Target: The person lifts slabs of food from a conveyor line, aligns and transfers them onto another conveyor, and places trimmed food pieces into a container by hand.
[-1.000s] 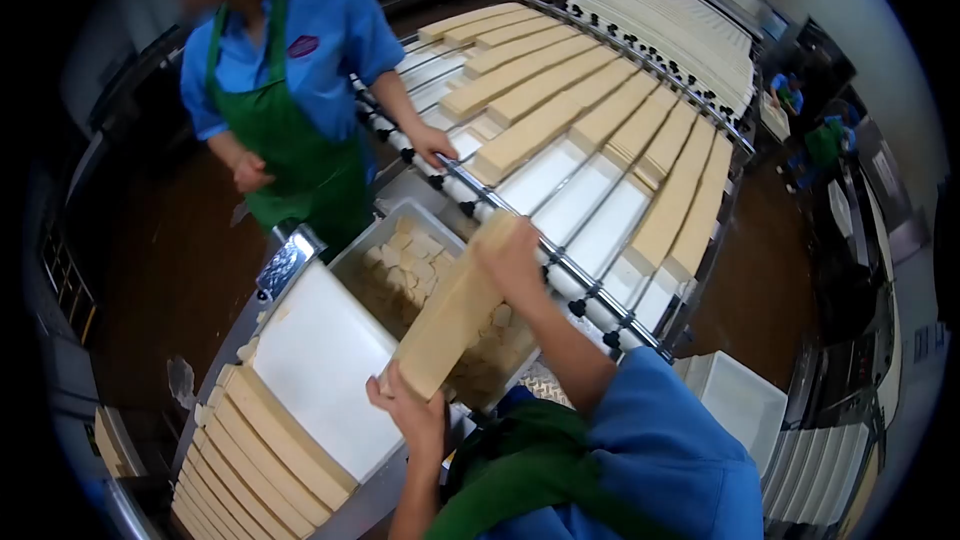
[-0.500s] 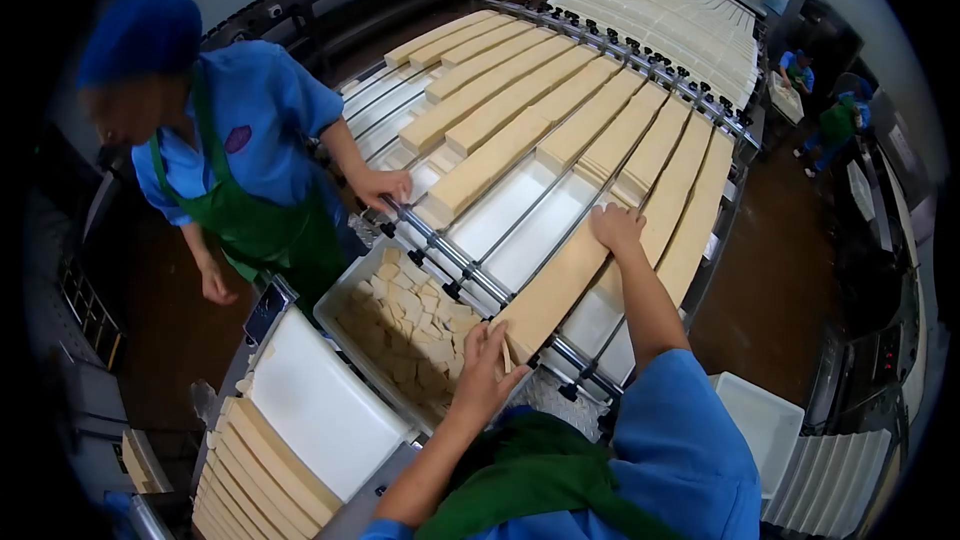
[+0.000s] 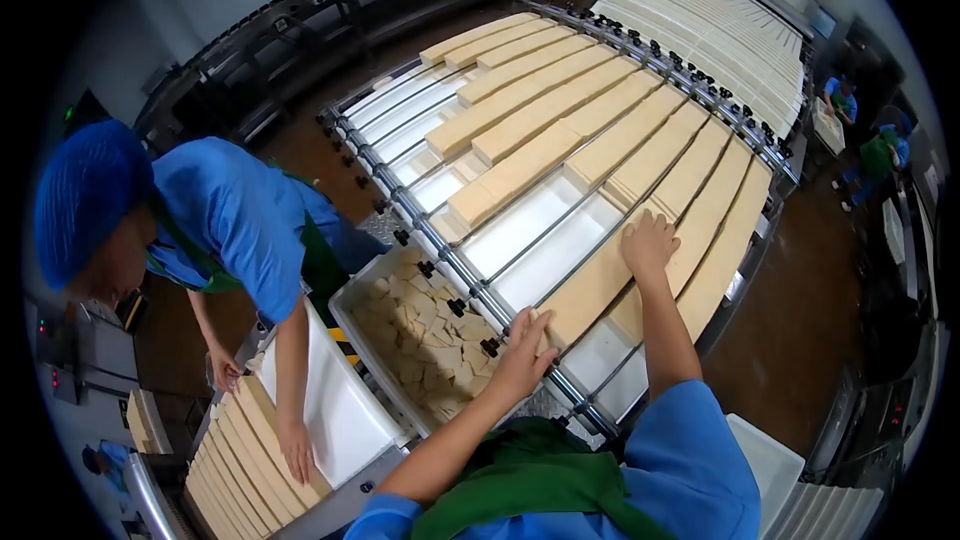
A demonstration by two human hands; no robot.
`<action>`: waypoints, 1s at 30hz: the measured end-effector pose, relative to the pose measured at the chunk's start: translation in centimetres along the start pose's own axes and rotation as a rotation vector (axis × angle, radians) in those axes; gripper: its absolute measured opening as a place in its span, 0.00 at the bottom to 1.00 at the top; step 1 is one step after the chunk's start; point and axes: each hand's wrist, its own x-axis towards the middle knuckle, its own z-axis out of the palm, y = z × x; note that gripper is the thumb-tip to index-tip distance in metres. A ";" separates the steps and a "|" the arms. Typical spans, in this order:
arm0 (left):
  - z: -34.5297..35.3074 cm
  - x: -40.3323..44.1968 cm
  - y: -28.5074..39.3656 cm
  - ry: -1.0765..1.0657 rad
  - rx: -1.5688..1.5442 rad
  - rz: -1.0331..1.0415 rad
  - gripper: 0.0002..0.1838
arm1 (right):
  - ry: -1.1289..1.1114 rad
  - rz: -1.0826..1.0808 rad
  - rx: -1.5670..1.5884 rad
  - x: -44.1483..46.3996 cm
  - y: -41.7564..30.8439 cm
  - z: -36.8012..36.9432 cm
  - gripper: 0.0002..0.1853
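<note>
Left hand (image 3: 524, 354) half-open against, right hand (image 3: 651, 244) loosely spread atop, one long cream rectangular block (image 3: 592, 286).
We're seemingly seating it; aligning needs even pressure.

Both of the worker's arms stretch forward past the green apron (image 3: 540, 480), bare below blue sleeves (image 3: 690, 450). The left forearm (image 3: 460, 440) slants in from the apron's left, bringing the left hand (image 3: 525, 355) out in front of it, fingers (image 3: 518, 324) part bent and slightly apart. The right hand (image 3: 650, 242) reaches farther ahead, right of the apron, back upward, its fingers spread.
</note>
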 end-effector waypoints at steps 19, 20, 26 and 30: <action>-9.8 -13.8 -2.7 0.718 0.032 -0.318 0.23 | 0.485 -0.636 0.147 -5.4 -3.8 7.5 0.30; -10.0 -15.3 -4.0 0.827 0.097 -0.362 0.21 | 0.477 -0.752 0.217 -6.2 -4.7 8.0 0.29; -15.1 -26.5 -8.3 1.246 0.456 -0.767 0.29 | 0.241 -1.228 0.554 -15.2 -13.9 9.9 0.25; -17.5 -36.6 -12.6 1.346 0.590 -1.314 0.42 | 0.046 -1.408 0.550 -22.1 -20.1 12.0 0.24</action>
